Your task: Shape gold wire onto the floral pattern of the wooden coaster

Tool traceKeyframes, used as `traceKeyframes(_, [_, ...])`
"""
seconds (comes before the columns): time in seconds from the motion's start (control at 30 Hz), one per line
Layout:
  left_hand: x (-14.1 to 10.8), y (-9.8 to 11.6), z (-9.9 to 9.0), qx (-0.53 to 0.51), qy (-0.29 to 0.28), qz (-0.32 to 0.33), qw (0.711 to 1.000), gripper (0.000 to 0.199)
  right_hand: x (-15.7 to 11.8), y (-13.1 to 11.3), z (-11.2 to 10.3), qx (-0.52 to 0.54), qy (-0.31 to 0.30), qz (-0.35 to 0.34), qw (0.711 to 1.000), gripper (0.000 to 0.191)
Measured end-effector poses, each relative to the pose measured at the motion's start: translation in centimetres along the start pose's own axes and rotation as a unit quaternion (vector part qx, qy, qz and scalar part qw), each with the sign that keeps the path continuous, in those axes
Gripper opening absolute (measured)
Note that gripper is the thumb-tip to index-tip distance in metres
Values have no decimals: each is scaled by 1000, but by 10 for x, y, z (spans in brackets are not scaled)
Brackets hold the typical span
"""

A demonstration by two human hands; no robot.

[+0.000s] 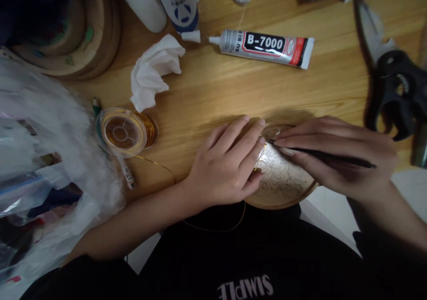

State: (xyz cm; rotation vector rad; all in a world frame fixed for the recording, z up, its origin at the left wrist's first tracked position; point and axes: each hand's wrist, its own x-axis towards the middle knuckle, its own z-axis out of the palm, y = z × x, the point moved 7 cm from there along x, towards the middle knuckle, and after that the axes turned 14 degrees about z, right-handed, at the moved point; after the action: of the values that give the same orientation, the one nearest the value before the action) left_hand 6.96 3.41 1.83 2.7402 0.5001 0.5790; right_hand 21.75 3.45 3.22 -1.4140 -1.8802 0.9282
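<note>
So the round disc (283,180) is pale and kinda shiny, covered in dark swirly lines, tan rim around it. It's at the near edge of the counter (187,131), under both hands. Left grip (228,166) rests over its left side, can't tell if it's pinching anything; right grip (347,153) is closed around a slim dark tool (355,161) near the top.

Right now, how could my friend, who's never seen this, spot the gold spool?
On the light-brown wooden table, find the clear plastic bags heaped at the picture's left. Beside them, below the crumpled white tissue, sits the round, clear plastic spool wound with gold thread. Unlike its neighbours, it has a spoked circle on its face and one thin golden strand trailing off.
</note>
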Motion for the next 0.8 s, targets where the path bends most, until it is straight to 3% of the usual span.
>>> traceKeyframes(0.4, [-1,0,2,0,-2,-2,1000,36,-4,-5,0,-19,50,25,998,44])
traceKeyframes(0.8, [-1,-2,2,-7,10,-16,1000,33,-4,-4,1,-30,51,57,997,40])
